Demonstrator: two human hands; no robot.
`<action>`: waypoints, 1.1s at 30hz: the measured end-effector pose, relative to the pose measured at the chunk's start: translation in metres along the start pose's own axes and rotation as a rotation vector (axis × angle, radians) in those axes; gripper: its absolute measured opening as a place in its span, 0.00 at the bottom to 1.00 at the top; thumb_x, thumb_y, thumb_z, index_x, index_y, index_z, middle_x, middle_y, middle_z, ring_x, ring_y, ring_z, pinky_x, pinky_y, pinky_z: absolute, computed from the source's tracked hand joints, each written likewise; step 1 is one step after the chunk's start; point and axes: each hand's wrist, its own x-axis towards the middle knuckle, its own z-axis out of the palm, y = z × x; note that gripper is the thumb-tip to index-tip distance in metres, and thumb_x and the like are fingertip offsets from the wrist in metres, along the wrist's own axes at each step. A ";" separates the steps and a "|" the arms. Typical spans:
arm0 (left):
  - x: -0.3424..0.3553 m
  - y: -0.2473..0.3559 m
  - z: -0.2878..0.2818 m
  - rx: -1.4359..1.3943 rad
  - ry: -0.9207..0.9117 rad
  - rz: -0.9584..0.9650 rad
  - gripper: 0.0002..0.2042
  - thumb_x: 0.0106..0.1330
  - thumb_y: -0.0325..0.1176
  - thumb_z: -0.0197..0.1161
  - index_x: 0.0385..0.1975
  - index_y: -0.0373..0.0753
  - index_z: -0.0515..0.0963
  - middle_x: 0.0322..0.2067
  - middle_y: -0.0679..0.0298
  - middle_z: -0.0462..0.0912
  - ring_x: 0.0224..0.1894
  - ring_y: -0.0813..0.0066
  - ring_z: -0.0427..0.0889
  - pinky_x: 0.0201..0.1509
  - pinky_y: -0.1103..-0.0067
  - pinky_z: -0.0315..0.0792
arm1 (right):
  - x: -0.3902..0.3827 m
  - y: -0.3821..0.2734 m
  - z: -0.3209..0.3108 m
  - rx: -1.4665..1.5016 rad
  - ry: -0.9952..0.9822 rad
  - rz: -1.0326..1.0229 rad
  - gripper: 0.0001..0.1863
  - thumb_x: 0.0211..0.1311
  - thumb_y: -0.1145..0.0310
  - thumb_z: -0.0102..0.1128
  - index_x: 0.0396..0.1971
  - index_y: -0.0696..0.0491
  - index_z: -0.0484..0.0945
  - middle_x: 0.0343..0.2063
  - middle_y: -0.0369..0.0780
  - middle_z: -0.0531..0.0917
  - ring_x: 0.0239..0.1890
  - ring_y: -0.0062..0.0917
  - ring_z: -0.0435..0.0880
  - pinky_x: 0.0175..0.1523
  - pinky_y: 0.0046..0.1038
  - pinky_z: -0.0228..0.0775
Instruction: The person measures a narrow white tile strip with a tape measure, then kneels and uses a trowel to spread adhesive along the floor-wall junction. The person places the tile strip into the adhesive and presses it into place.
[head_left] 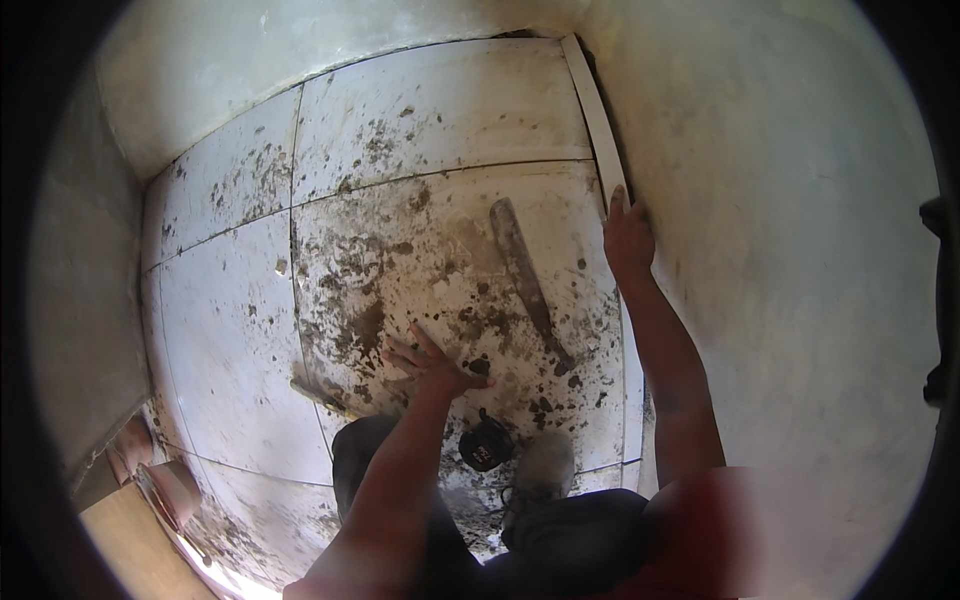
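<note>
My left hand (pixel 428 365) lies on the dirty white floor tiles (pixel 225 330) with its fingers spread, holding nothing. At the foot of the right wall, my right hand (pixel 629 240) is closed at the near end of a long, narrow white strip (pixel 592 105). Its fingertips rest along the strip; how far they wrap round it is partly hidden. Between the hands lies a long, flat, dirt-covered tool (pixel 517 262), wide at the far end and narrow at the near end. A round black tape measure (pixel 486 446) sits near my shoe (pixel 545 465).
Crumbs of dark mortar or dirt (pixel 362 325) cover much of the tiles. A thin stick-like piece (pixel 322 398) lies left of my knee. Brownish containers (pixel 172 492) stand at the lower left. Plain plastered walls (pixel 790 250) close in the right, far and left sides.
</note>
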 end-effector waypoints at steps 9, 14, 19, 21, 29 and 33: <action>0.004 -0.003 0.002 -0.032 -0.016 0.025 0.81 0.27 0.61 0.81 0.67 0.43 0.15 0.63 0.36 0.05 0.65 0.37 0.04 0.60 0.31 0.26 | -0.004 0.001 0.011 -0.043 -0.013 -0.030 0.31 0.64 0.70 0.49 0.68 0.53 0.57 0.40 0.52 0.74 0.27 0.36 0.84 0.30 0.31 0.80; -0.002 0.002 -0.006 0.007 -0.045 -0.014 0.80 0.28 0.61 0.81 0.66 0.43 0.14 0.62 0.35 0.03 0.65 0.37 0.03 0.61 0.33 0.25 | 0.000 -0.001 0.013 -0.007 -0.051 -0.014 0.31 0.66 0.71 0.47 0.69 0.54 0.55 0.40 0.54 0.73 0.29 0.39 0.84 0.31 0.34 0.81; -0.006 0.002 -0.008 -0.042 -0.034 0.013 0.80 0.28 0.61 0.81 0.66 0.43 0.14 0.62 0.35 0.04 0.65 0.37 0.03 0.62 0.33 0.24 | 0.011 -0.004 0.017 -0.001 -0.155 0.061 0.32 0.65 0.68 0.47 0.68 0.57 0.54 0.42 0.54 0.76 0.31 0.42 0.84 0.36 0.36 0.81; -0.005 0.002 -0.008 -0.012 -0.044 -0.003 0.80 0.28 0.61 0.81 0.66 0.43 0.14 0.62 0.35 0.04 0.65 0.37 0.04 0.62 0.33 0.25 | 0.013 -0.003 0.016 0.038 -0.169 0.062 0.32 0.65 0.68 0.46 0.69 0.56 0.53 0.44 0.57 0.74 0.31 0.44 0.84 0.37 0.38 0.81; 0.001 0.001 -0.005 -0.021 -0.035 -0.001 0.81 0.25 0.61 0.82 0.67 0.42 0.15 0.61 0.36 0.02 0.64 0.37 0.03 0.63 0.34 0.27 | 0.004 0.001 -0.004 0.198 -0.115 0.092 0.35 0.62 0.64 0.51 0.69 0.49 0.52 0.50 0.58 0.70 0.32 0.46 0.84 0.36 0.41 0.80; 0.000 0.001 -0.004 -0.033 -0.032 0.001 0.81 0.25 0.61 0.82 0.67 0.43 0.15 0.61 0.37 0.02 0.65 0.37 0.03 0.62 0.34 0.27 | -0.003 0.004 -0.009 0.288 -0.066 0.084 0.39 0.59 0.59 0.56 0.69 0.48 0.53 0.48 0.55 0.70 0.36 0.49 0.82 0.42 0.45 0.77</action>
